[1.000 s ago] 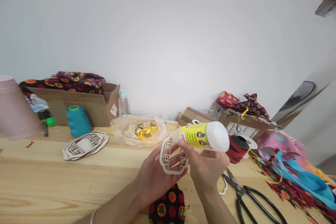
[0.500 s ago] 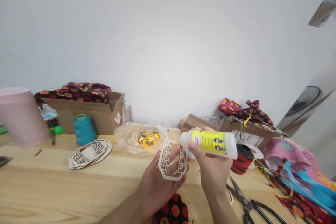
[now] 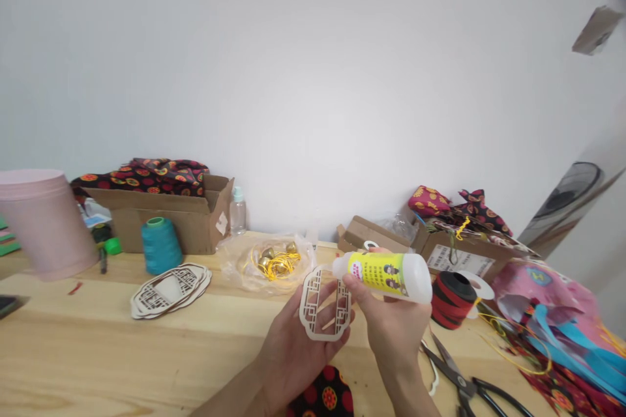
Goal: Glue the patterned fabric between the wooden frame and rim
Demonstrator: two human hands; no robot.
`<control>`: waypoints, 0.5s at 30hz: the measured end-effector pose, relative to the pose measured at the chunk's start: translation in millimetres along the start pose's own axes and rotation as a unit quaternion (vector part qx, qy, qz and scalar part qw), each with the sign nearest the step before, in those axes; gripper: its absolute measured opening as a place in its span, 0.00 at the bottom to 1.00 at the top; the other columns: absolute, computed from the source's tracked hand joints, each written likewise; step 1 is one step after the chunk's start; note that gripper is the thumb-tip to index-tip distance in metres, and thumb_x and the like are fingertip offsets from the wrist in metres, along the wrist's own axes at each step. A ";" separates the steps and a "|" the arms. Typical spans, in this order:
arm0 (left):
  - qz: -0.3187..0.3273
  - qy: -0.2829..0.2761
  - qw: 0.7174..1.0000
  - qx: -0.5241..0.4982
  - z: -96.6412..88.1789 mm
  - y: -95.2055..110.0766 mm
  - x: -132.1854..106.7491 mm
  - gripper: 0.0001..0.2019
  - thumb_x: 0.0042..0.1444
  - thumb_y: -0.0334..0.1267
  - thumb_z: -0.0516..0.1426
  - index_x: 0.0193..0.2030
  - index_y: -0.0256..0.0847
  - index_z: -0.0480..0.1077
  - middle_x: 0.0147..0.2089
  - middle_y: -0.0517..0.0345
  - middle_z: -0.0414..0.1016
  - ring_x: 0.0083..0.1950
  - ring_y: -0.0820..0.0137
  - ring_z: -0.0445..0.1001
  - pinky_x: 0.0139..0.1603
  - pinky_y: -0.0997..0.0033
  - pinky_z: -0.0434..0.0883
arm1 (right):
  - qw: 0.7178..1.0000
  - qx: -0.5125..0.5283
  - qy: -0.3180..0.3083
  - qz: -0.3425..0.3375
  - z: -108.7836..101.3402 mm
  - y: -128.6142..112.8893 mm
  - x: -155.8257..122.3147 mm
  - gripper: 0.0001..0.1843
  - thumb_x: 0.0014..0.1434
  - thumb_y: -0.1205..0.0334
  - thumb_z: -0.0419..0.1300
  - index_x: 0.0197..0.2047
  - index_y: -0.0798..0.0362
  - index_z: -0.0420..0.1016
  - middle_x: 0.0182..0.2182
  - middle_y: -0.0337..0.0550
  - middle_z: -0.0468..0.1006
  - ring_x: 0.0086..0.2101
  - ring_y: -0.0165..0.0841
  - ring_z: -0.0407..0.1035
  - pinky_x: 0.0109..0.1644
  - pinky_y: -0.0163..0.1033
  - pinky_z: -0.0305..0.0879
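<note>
On the fingers of my left hand [image 3: 293, 348] rests a pale openwork wooden frame [image 3: 309, 313], held up with its lattice facing me. My right hand [image 3: 394, 326] grips a white glue bottle [image 3: 418, 277] with a yellow label, tilted on its side. The bottle's nozzle end points left over the frame's upper edge; whether the tip touches it I cannot tell. Below my hands lies a piece of black cloth with red and orange patterns [image 3: 330, 394], partly hidden by my left wrist.
Similar wooden frames [image 3: 169, 293] are stacked at left, near a teal thread cone [image 3: 161, 247]. Brass bells with yellow cord [image 3: 278, 262] sit on plastic behind my hands. At right are black scissors [image 3: 460, 381], a red and black spool [image 3: 452, 300] and a cardboard box [image 3: 460, 254].
The glue bottle has shifted slightly left and down, its nozzle closer to the frame's upper edge. My left hand still holds the frame. The whole view has shifted slightly.
</note>
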State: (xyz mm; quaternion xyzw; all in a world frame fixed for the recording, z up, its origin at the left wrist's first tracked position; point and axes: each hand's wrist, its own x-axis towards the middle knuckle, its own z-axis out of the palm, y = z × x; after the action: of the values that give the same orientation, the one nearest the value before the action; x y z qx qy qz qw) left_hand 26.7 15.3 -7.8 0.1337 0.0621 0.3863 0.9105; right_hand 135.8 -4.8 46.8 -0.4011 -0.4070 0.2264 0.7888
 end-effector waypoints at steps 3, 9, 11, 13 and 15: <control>0.005 -0.008 1.000 -0.002 0.0 -0.4 0.4 0.20 0.57 0.46 0.48 0.49 0.35 0.68 0.41 0.49 0.77 0.41 0.67 0.74 0.46 0.67 0.66 | 0.999 0.013 -0.040 0.009 1.9 -0.5 -3.5 0.26 0.35 0.69 0.70 0.42 0.57 0.73 0.28 0.46 0.81 0.26 0.39 0.76 0.28 0.38 0.75; 0.001 -0.002 1.000 -0.001 -2.0 -1.7 0.0 0.20 0.57 0.46 0.48 0.48 0.35 0.69 0.39 0.49 0.77 0.42 0.66 0.73 0.45 0.66 0.66 | 1.000 0.021 -0.010 0.000 3.1 -1.1 -6.2 0.25 0.34 0.69 0.70 0.40 0.56 0.73 0.27 0.45 0.80 0.27 0.37 0.76 0.30 0.38 0.76; 0.003 -0.008 1.000 -0.002 -2.0 -1.9 -0.1 0.20 0.58 0.46 0.48 0.48 0.34 0.68 0.40 0.49 0.77 0.41 0.67 0.74 0.44 0.67 0.66 | 0.999 0.032 -0.022 0.013 3.5 -1.1 -7.2 0.24 0.35 0.69 0.70 0.40 0.56 0.73 0.26 0.44 0.80 0.25 0.36 0.76 0.28 0.36 0.76; 0.008 -0.015 1.000 -0.003 -1.4 -2.0 0.0 0.20 0.58 0.45 0.47 0.49 0.34 0.68 0.41 0.49 0.77 0.39 0.68 0.74 0.44 0.68 0.67 | 0.998 0.036 -0.039 0.025 3.8 -1.1 -8.1 0.24 0.35 0.70 0.70 0.40 0.55 0.73 0.25 0.43 0.80 0.24 0.36 0.75 0.26 0.35 0.75; 0.011 -0.017 1.000 -0.004 -0.8 -2.0 0.1 0.20 0.58 0.45 0.47 0.49 0.34 0.68 0.41 0.49 0.77 0.39 0.69 0.74 0.44 0.68 0.66 | 0.999 0.033 -0.038 0.019 3.9 -1.3 -8.6 0.24 0.35 0.69 0.70 0.40 0.56 0.73 0.25 0.44 0.80 0.25 0.37 0.75 0.27 0.37 0.76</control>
State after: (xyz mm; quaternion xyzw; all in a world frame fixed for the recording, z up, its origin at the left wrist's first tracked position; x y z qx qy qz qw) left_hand 28.0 14.2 -9.1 0.1374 0.0438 0.3945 0.9075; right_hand 127.8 -9.6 45.2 -0.3739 -0.4210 0.2700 0.7811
